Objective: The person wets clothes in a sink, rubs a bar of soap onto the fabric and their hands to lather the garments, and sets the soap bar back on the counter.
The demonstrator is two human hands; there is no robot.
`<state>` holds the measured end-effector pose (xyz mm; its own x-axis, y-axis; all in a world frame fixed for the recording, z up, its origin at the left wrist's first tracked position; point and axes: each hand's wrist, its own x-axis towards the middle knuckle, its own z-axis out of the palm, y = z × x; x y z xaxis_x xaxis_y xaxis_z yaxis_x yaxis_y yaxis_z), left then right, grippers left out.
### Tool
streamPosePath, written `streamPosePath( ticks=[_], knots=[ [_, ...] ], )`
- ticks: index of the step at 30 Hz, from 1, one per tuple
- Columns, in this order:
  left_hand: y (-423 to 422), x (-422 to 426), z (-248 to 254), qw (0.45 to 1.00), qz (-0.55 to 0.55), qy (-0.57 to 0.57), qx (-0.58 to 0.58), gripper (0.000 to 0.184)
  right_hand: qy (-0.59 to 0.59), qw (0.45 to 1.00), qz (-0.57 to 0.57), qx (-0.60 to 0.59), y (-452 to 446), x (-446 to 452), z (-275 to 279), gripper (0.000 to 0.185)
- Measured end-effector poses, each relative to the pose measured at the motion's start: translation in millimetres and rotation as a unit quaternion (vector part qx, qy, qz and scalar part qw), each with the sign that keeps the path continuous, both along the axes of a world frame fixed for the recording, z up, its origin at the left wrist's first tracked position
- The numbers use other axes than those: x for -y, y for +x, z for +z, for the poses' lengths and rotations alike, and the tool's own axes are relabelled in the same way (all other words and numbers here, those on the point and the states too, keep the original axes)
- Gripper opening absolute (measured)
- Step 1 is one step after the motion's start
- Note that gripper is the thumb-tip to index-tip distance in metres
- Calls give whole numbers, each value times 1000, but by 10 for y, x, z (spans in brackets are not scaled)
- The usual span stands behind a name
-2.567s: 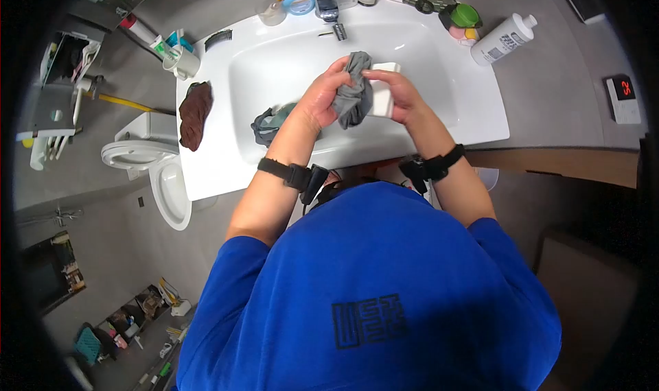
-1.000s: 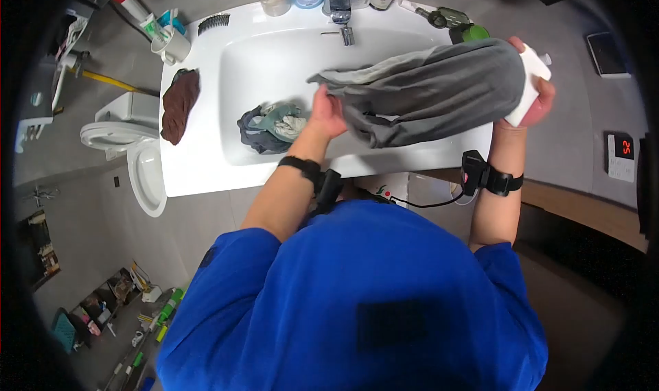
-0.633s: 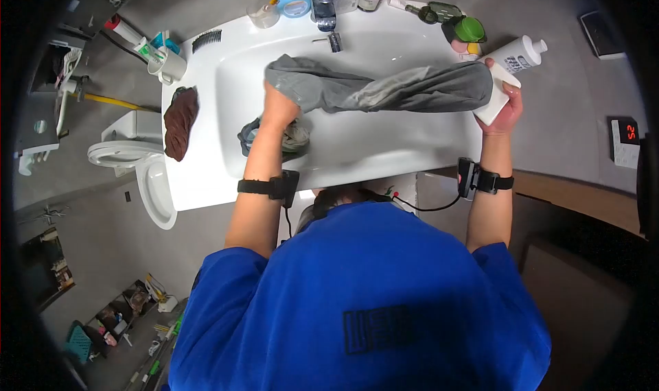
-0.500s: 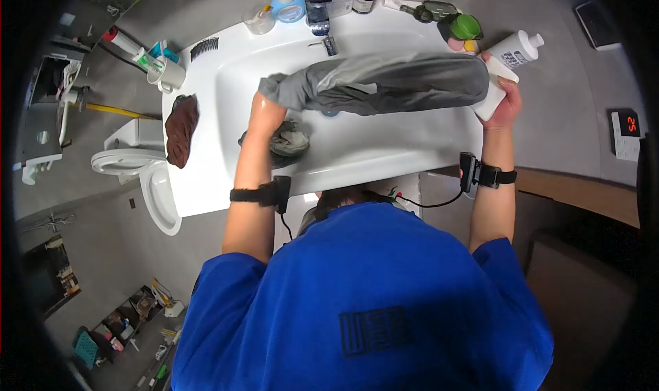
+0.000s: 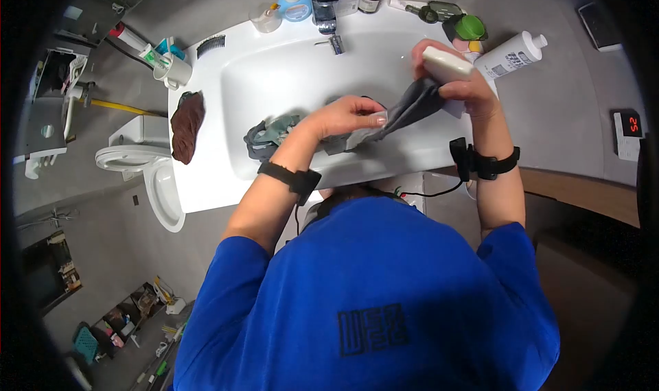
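Note:
My right hand is closed around a white bar of soap, above the right end of the washbasin. The same hand also grips one end of a dark grey cloth garment. My left hand pinches the garment lower down, beside a small pale patch that looks like a label. The cloth is stretched slantwise between both hands, and its lower part rests in the basin. Left of my left hand, another crumpled grey-green cloth lies on the basin floor.
A brown cloth, a comb and a white cup with toothpaste are on the left rim. Behind the tap stand several bottles. A white bottle and a green-lidded container sit at the right.
The garment, stretched wide across the basin before, is now bunched and lower. My left hand has moved right, towards my right hand. The soap is raised and tilted.

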<state>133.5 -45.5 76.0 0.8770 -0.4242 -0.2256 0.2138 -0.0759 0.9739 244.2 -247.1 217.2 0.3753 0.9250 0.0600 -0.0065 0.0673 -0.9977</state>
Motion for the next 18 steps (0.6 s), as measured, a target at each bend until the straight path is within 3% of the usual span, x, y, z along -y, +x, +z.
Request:
streamPosePath(
  ticks=[3,6,8,9,11,12,13,14,15,16,18],
  knots=[
    [-36,-86,56,998,30,32,40,27,7,998,-18,58,88,144,178,49],
    [-78,-345,480,988,65,121,76,23,1,992,-45,118,144,321,307,46],
    [-110,-478,743,946,48,213,239,19,-44,980,-119,156,150,402,366,47],
    [-133,-548,867,944,48,215,244,19,-31,979,-118,163,195,436,375,48],
    [-206,-631,1059,994,-19,-4,106,24,-14,978,-139,155,317,466,398,54],
    [-207,-642,1151,994,-19,-4,106,24,0,977,-160,143,343,476,418,60],
    [-193,-656,1235,994,-17,-93,-55,25,17,964,-209,164,311,431,510,63],
    [-181,-659,1270,960,-14,-178,-217,27,44,965,-198,166,433,376,543,60],
    [-123,-626,1064,983,5,-8,-182,29,112,976,-173,71,519,290,494,56],
    [-117,-479,737,993,-41,40,-105,29,179,973,-146,-23,570,168,451,53],
    [-144,-184,588,999,-20,2,-25,41,40,956,-196,216,519,-336,540,47]
  ],
)
